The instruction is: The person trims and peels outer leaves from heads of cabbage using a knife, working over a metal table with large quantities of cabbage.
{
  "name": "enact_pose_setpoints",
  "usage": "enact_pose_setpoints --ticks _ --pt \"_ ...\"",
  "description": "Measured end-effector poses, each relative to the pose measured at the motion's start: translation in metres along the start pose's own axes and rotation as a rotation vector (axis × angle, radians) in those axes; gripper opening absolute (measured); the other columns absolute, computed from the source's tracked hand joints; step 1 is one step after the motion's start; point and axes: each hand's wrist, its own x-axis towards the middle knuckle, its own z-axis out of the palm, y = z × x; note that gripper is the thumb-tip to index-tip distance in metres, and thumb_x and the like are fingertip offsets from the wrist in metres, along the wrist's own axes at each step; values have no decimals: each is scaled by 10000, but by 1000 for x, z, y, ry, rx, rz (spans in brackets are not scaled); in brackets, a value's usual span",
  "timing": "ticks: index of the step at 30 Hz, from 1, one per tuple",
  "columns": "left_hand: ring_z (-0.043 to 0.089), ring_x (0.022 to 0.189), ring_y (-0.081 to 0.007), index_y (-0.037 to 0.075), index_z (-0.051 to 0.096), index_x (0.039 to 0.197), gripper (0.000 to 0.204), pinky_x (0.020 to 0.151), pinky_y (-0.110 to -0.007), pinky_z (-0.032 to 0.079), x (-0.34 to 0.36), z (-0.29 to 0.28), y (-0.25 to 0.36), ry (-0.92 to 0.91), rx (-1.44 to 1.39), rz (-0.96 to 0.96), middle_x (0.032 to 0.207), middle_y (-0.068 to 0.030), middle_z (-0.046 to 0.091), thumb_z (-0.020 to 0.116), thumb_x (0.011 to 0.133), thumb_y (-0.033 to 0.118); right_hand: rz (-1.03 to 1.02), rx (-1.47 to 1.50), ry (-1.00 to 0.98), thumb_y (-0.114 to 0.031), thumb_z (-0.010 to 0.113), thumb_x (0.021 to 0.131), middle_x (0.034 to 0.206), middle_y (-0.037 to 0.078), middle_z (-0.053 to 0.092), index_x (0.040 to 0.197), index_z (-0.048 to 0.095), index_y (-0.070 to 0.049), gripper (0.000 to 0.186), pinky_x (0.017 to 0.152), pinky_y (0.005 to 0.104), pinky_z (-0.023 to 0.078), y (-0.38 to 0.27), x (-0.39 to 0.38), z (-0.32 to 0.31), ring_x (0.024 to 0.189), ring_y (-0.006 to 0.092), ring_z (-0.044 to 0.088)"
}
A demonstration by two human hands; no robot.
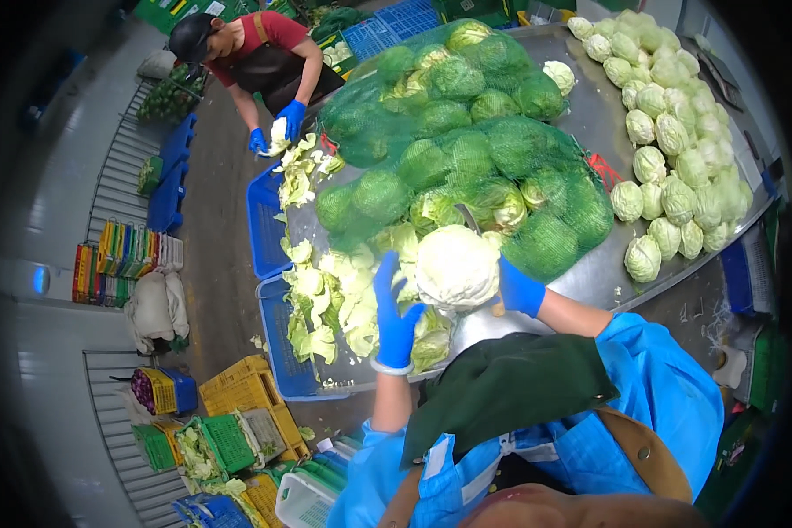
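Observation:
A pale, trimmed cabbage [457, 267] is in front of me at the near edge of the metal table. My left hand [397, 317], in a blue glove, is beside its left side with thumb and fingers spread. On the cabbage's right is my right hand [521, 289], also gloved in blue, closed around a knife. The knife's dark curved blade [468, 218] shows past the far side of the cabbage, and a bit of light brown handle sticks out below the hand. Loose outer leaves [354, 295] lie in a heap left of my left hand.
Green net sacks of cabbages [502, 167] fill the table's middle. Trimmed cabbages [678, 194] are piled along its right side. Blue crates [275, 339] stand against the left edge. At the far left, a co-worker [268, 66] in blue gloves handles a cabbage.

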Motion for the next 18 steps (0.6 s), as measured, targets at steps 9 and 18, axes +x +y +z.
enact_pose_setpoints --ticks 9,18 --pt "528 1240 -304 26 562 1315 717 1063 -406 405 -9 68 34 -125 617 457 1315 -151 573 869 681 158 90 322 -37 -587 406 988 1402 62 538 1473 389 -160 647 903 350 546 -5 -21 -38 1181 209 594" --pt "580 1187 -355 19 541 1334 689 1003 -418 469 -2 60 45 -292 822 563 1304 -195 586 800 720 193 -135 -113 66 -596 403 988 1407 70 530 1470 391 -124 675 995 383 491 -14 -51 12 1239 210 553"
